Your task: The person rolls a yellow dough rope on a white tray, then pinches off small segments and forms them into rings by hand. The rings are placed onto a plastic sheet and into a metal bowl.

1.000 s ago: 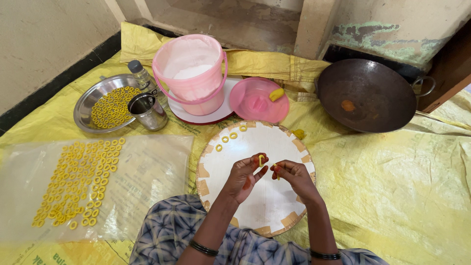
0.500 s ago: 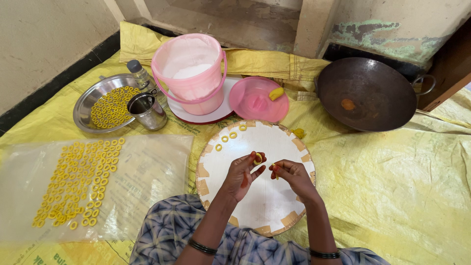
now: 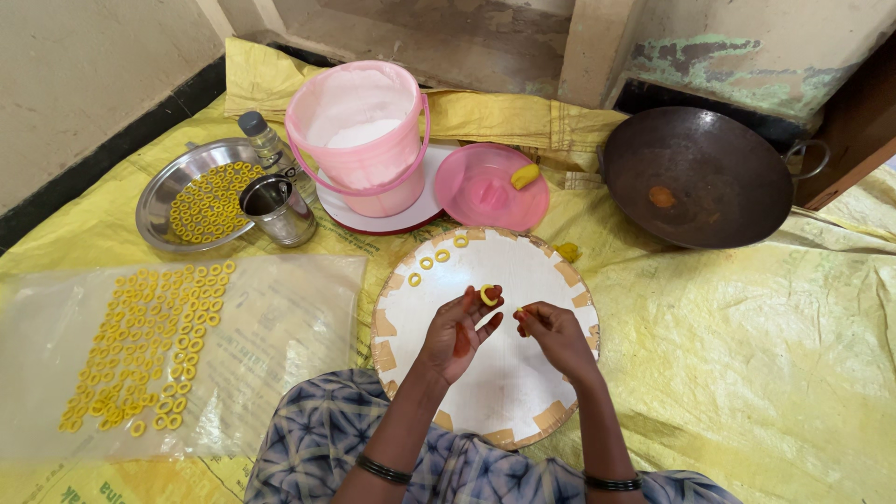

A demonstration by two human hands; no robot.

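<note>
Dough ring, soft yellow, pinched by left hand fingers.

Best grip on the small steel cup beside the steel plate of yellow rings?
Take the small steel cup by its side wall, coming from its front right, the side toward the round white board. It stands upright with its mouth open. The steel plate of yellow rings crowds its left, and the clear bottle and pink bucket stand close behind.

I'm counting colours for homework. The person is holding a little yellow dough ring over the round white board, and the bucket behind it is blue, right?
Not quite. The head view shows the bucket is pink, not blue. The left hand does hold a yellow dough ring over the round white board.
</note>
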